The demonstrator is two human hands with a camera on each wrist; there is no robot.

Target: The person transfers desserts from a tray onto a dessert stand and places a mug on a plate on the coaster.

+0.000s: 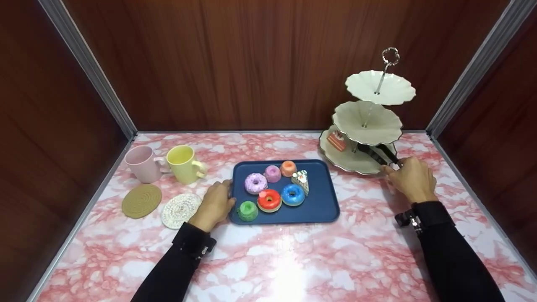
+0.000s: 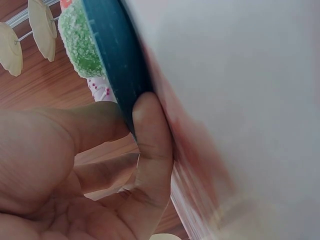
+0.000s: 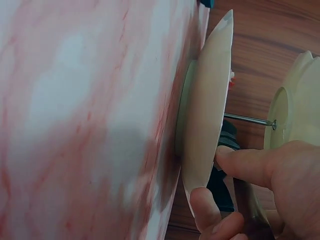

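Observation:
My left hand [image 1: 215,203] grips the left rim of a dark blue tray [image 1: 323,209]; in the left wrist view a finger lies under the rim [image 2: 120,65]. On the tray are a purple donut [image 1: 256,183], a red donut [image 1: 269,200], a blue donut [image 1: 293,194], a cake slice [image 1: 301,181] and small green [image 1: 248,211], pink [image 1: 272,173] and orange [image 1: 288,168] sweets. At the right, my right hand [image 1: 413,179] pinches the bottom plate's rim [image 3: 212,100] of a three-tier stand [image 1: 367,121]. Black tongs [image 1: 373,154] lie on that plate beside the thumb.
An orange cake slice [image 1: 336,141] sits on the stand's bottom plate. Left of the tray stand a pink mug [image 1: 142,164] and a yellow mug [image 1: 183,165]. Before them lie a tan coaster [image 1: 142,201] and a white speckled coaster [image 1: 178,212]. Wooden panels [image 1: 268,63] enclose the table.

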